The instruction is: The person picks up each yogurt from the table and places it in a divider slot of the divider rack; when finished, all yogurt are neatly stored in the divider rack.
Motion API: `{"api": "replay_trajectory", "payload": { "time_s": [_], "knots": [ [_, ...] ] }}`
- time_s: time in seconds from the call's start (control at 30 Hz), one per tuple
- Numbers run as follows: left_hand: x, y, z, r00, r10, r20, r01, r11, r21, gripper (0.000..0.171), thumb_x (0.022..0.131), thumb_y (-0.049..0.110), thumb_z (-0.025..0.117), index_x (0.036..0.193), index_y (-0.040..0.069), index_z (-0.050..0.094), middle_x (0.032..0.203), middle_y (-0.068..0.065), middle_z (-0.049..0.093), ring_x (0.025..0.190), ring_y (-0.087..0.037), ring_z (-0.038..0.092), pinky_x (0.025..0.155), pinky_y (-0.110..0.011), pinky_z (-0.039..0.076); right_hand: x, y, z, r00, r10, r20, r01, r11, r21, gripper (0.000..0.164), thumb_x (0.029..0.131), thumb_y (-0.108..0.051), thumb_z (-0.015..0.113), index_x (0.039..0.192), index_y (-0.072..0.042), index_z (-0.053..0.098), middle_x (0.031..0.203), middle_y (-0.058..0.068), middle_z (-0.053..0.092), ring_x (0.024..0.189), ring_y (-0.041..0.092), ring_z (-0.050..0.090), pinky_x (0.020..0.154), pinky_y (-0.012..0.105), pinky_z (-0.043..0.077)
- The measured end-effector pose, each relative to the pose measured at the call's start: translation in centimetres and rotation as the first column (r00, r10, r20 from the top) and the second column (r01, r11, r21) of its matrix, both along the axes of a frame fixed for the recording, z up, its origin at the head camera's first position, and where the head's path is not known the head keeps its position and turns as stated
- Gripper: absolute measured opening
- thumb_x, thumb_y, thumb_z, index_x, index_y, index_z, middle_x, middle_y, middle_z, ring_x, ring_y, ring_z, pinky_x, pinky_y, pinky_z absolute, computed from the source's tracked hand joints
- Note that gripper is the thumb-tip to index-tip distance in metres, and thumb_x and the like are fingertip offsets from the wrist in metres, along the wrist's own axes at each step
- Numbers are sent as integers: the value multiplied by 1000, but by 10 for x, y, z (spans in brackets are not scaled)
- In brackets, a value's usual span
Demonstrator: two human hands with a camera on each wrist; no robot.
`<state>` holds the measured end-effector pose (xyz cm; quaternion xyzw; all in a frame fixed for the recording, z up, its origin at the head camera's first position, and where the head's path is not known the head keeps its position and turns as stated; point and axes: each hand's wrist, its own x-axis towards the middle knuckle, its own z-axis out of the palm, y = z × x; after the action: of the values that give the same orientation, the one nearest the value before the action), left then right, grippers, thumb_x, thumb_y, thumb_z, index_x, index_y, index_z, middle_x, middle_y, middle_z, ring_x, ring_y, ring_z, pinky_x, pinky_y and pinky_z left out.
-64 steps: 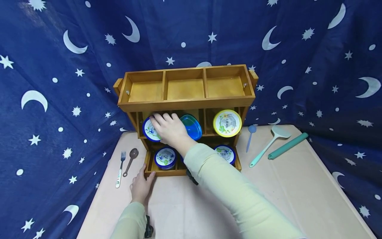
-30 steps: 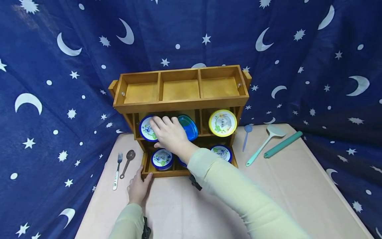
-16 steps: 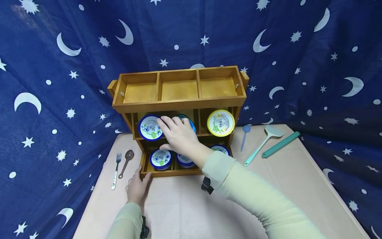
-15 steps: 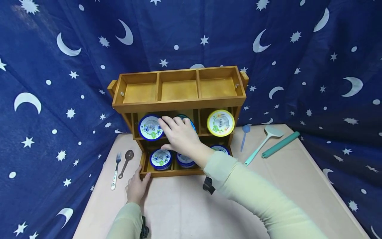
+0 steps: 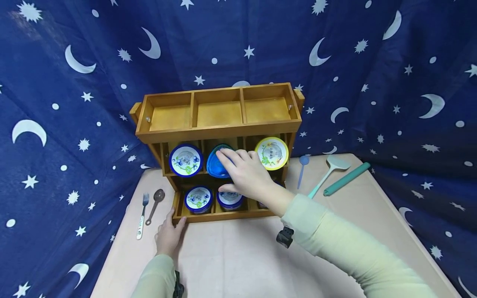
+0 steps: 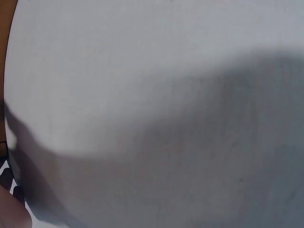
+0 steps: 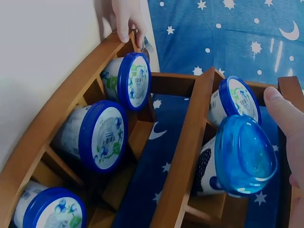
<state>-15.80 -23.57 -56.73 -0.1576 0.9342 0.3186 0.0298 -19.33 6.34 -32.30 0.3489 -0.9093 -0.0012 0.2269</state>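
Observation:
A three-tier wooden rack (image 5: 218, 133) stands at the back of the table. My left hand (image 5: 167, 236) grips its lower left front corner, thumb in front. My right hand (image 5: 247, 174) hovers over the middle tier, fingers loosely spread and holding nothing. Its fingertips overlap the tub with a translucent blue lid (image 5: 215, 165) in the head view; in the right wrist view they stand beside that lid (image 7: 247, 156). Left of it is a blue-rimmed tub (image 5: 186, 160), right of it a yellow-rimmed tub (image 5: 272, 153). Below are blue-rimmed tubs (image 5: 198, 199), the right one (image 7: 59, 213) mostly hidden behind my wrist.
A fork (image 5: 142, 219) and a brown spoon (image 5: 155, 205) lie left of the rack. On its right are a small blue spoon (image 5: 303, 167), a pale green spatula (image 5: 337, 162) and a green cylinder (image 5: 346, 179). A starry curtain (image 5: 208, 41) hangs close behind.
My right hand has drawn away to the right from the left blue-rimmed tub, uncovering it and much of the translucent blue lid. My left hand stays at the corner. The head view has shifted slightly.

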Motion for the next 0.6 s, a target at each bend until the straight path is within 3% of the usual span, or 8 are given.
{"api": "replay_trajectory", "payload": {
  "time_s": [0.17, 0.37, 0.6],
  "knots": [
    [0, -3, 7, 1000, -21, 15, 21, 1000, 9, 75, 92, 56, 44, 150, 16, 18, 146, -24, 32, 125, -47, 34, 98, -62, 22, 2, 16, -6, 1000, 15, 9, -14, 999, -36, 97, 72, -70, 61, 144, -11, 36, 143, 8, 40, 114, 28, 46, 83, 45, 40],
    [-5, -7, 17, 996, -92, -18, 91, 995, -47, 72, 93, 53, 45, 149, 12, 22, 139, -28, 39, 120, -49, 42, 96, -63, 31, 5, 47, -21, 1000, -10, 16, 11, 999, -52, 96, 70, -67, 66, 143, -12, 38, 142, 9, 40, 115, 31, 46, 82, 47, 39],
    [-4, -14, 30, 992, -110, -61, 109, 994, -21, 64, 95, 46, 47, 145, 10, 30, 132, -29, 48, 118, -46, 46, 93, -62, 34, 10, 96, -41, 995, -45, 92, 60, 985, -163, 90, 70, -59, 73, 139, -9, 43, 137, 13, 43, 114, 37, 45, 84, 52, 34]
  ]
}}
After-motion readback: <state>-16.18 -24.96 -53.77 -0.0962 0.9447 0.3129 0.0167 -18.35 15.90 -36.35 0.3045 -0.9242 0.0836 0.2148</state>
